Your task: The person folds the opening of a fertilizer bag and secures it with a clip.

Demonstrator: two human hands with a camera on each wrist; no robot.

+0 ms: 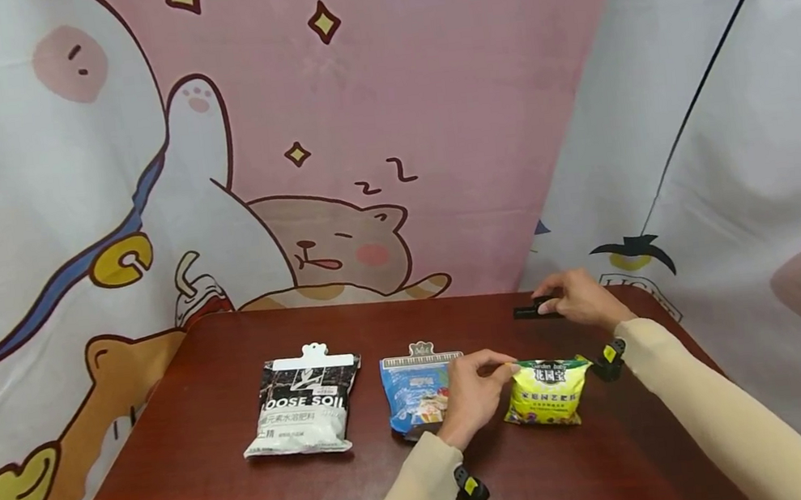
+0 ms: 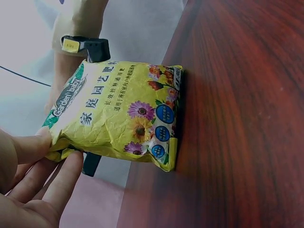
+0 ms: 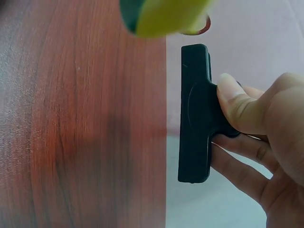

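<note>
A yellow fertilizer bag (image 1: 549, 394) with a green top and printed flowers stands upright on the table at the right. My left hand (image 1: 477, 388) pinches its upper left corner; the left wrist view shows thumb and fingers on the yellow bag (image 2: 118, 109). Beyond the bag, my right hand (image 1: 576, 300) holds a black bag clip (image 1: 535, 311) by its handle, thumb on one side and fingers on the other. In the right wrist view the black clip (image 3: 194, 114) has its long straight bar turned away from the palm, with nothing in it.
A black and white soil bag (image 1: 303, 407) closed with a white clip (image 1: 313, 361) lies at the left. Between it and the yellow bag is a blue bag (image 1: 415, 391) with a clear, piano-patterned clip (image 1: 422, 355), partly behind my left hand. A printed cloth (image 1: 445, 115) hangs behind the table (image 1: 199, 499).
</note>
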